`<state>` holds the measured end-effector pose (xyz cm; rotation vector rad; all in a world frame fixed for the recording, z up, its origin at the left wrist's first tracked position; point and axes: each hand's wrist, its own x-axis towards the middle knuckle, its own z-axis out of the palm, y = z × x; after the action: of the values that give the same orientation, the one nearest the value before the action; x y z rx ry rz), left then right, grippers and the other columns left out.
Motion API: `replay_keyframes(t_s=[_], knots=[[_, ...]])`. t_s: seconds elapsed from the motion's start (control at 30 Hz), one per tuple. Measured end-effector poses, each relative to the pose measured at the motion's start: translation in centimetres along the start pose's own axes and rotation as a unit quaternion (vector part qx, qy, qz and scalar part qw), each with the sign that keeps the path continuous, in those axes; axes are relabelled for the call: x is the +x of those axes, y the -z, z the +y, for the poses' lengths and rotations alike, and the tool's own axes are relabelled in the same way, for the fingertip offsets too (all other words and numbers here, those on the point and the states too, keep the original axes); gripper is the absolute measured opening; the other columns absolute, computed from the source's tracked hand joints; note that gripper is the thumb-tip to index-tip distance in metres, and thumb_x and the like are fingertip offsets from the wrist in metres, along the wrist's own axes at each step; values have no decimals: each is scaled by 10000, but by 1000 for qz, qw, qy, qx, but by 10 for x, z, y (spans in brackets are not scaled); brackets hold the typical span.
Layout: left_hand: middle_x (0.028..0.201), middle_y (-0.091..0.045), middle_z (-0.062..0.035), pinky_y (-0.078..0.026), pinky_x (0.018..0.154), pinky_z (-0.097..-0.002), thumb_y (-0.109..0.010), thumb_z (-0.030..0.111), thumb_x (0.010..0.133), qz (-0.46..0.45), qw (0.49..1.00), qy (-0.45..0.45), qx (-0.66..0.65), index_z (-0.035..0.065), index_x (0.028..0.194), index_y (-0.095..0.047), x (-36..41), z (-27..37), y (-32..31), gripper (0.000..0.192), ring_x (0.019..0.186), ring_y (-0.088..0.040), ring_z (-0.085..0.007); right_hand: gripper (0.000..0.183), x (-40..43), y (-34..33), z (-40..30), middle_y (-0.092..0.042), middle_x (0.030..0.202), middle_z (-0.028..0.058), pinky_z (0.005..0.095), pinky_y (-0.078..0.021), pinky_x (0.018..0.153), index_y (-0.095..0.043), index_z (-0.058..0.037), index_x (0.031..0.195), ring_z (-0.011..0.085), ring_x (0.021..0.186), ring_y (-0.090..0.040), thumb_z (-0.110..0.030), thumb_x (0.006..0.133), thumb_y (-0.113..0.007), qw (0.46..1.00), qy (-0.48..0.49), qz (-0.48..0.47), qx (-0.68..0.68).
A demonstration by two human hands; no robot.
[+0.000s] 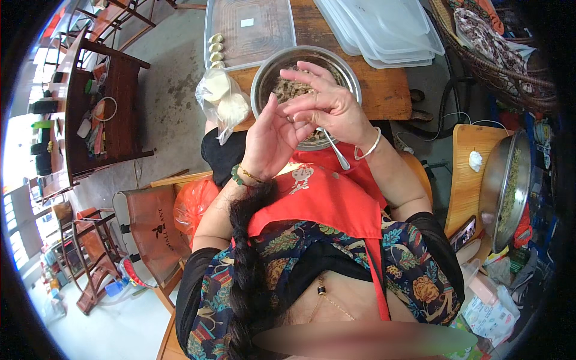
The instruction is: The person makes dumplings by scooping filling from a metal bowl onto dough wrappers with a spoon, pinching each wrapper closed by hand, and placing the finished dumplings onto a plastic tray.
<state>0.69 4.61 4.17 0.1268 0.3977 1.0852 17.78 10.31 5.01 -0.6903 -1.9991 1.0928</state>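
My left hand [272, 139] is palm up, with its fingers curled towards my right hand [330, 105]. The fingertips of both hands meet over a steel bowl [353, 76]; whether a small thing is between them is hidden. Minced filling [285, 90] lies in the bowl, and a metal spoon [337, 150] leans out over its near rim. Left of the bowl is a clear plastic bag [227, 123] with pale dough wrappers [216, 85]. Several folded dumplings [216, 47] stand in a row along the left side of a clear plastic tray [265, 27].
Stacked translucent plastic trays or lids [382, 36] lie on the wooden table [382, 90] at the far right. A large steel basin [495, 193] holding greenish food stands by a wooden chair [465, 166] on the right. A red plastic bag [195, 200] is at my left.
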Motion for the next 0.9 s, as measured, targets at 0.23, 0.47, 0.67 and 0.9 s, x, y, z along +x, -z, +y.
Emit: replay_keyframes(t_s=[0.23, 0.47, 0.67, 0.9], knots=[[1194, -592, -104, -485, 929, -341, -375, 362, 1047, -3, 999, -11, 35, -17, 1237, -516, -1, -3, 6, 447, 1044, -583, -176, 210, -1, 1, 0, -538, 1397, 93, 411, -272, 1142, -768, -147, 1012, 339, 1450, -223, -104, 816, -705, 996, 44, -24, -74], [1189, -589, -90, -479, 965, -363, -452, 238, 1028, -34, 998, -36, 48, -21, 1254, -515, -2, 0, 8, 349, 1063, -579, -169, 300, 0, -5, -3, -459, 1463, 137, 388, -347, 1101, -738, -142, 1107, 315, 1464, -206, -40, 834, -668, 999, 14, 32, 0], [1246, -570, -100, -463, 1022, -370, -454, 180, 1017, -26, 996, -47, 72, -43, 1349, -446, 0, -2, 3, 400, 1134, -565, -175, 295, -4, -8, 12, -498, 1427, 152, 353, -383, 1074, -748, -122, 1066, 302, 1462, -219, 24, 838, -630, 996, 40, 40, 67], [1248, -575, -119, -479, 1007, -342, -442, 215, 1032, -24, 995, -54, 82, -54, 1371, -415, 0, -2, 7, 433, 1115, -588, -196, 325, -4, -10, 13, -491, 1430, 156, 296, -468, 972, -691, -50, 1157, 269, 1389, -369, -16, 834, -683, 996, 59, 60, 31]])
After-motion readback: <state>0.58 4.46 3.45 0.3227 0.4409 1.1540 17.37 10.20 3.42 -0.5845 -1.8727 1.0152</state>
